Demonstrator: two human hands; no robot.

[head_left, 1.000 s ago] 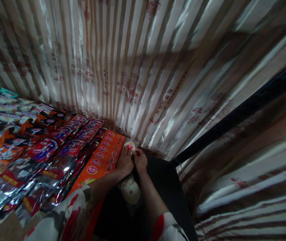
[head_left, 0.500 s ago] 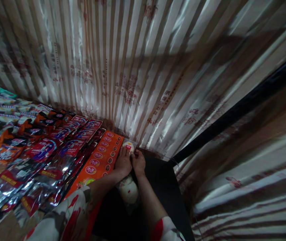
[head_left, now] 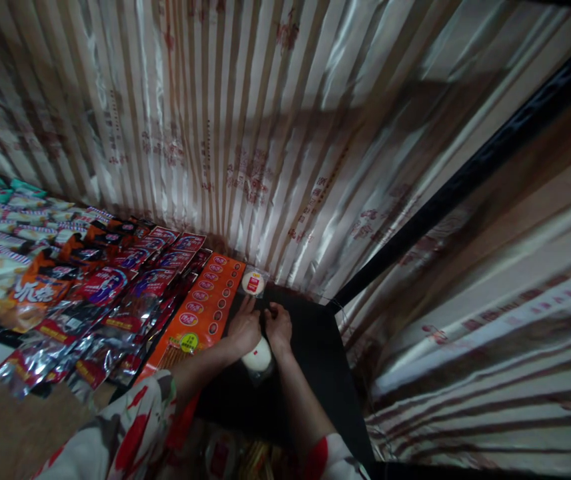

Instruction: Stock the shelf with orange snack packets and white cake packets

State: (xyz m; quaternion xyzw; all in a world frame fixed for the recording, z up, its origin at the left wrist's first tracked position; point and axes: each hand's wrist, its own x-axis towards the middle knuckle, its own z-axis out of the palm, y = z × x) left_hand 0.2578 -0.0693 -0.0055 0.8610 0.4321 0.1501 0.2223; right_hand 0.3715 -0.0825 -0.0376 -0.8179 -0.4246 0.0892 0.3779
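Note:
A flat round white item in clear wrap with a red label [head_left: 254, 283] lies near the back of a black surface [head_left: 310, 347], beside the curtain. Closer to me is a second clear-wrapped round white item [head_left: 258, 357] with a small red mark. My left hand [head_left: 245, 327] is over its far left edge, fingers stretched forward towards the labelled one. At its far right edge my right hand [head_left: 279, 325] has curled fingers; whether wrapper is caught in them is hidden. The two hands are slightly apart.
An orange printed sheet of packets [head_left: 205, 293] lies left of my hands. Beyond it are rows of red packets [head_left: 100, 283] and orange-black bags [head_left: 40, 290]. A striped curtain [head_left: 190, 133] hangs behind; a black pole [head_left: 445, 187] slants at the right. More packets sit below the near edge.
My hands have drawn back towards me off the labelled round item, which now shows fully. The view has shifted, bringing packets below the near edge into sight.

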